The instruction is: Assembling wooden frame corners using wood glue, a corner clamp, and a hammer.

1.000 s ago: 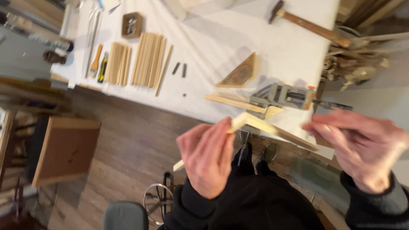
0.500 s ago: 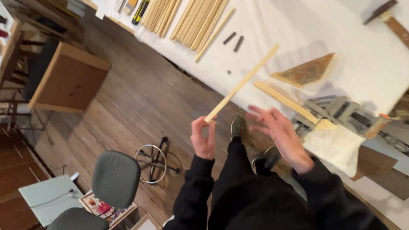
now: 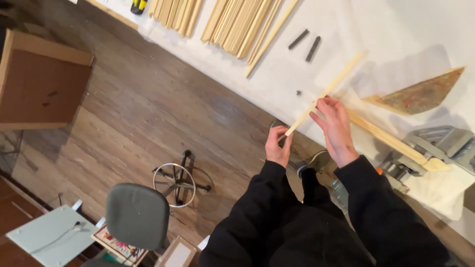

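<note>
Thin wood strip [image 3: 324, 94] lifted over the table edge [image 3: 277, 94] — left hand [image 3: 277, 146] pinching its near end, right hand [image 3: 336, 126] gripping mid-length. Picked out, seemingly, from the strip stacks [image 3: 242, 24]; not yet at the clamp [image 3: 435, 143] — placing left.

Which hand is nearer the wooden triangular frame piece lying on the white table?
Right. The right hand pinches the thin wooden strip just beside the wooden triangular frame piece. The left hand grips the strip's lower end, off the table edge, farther away.
</note>
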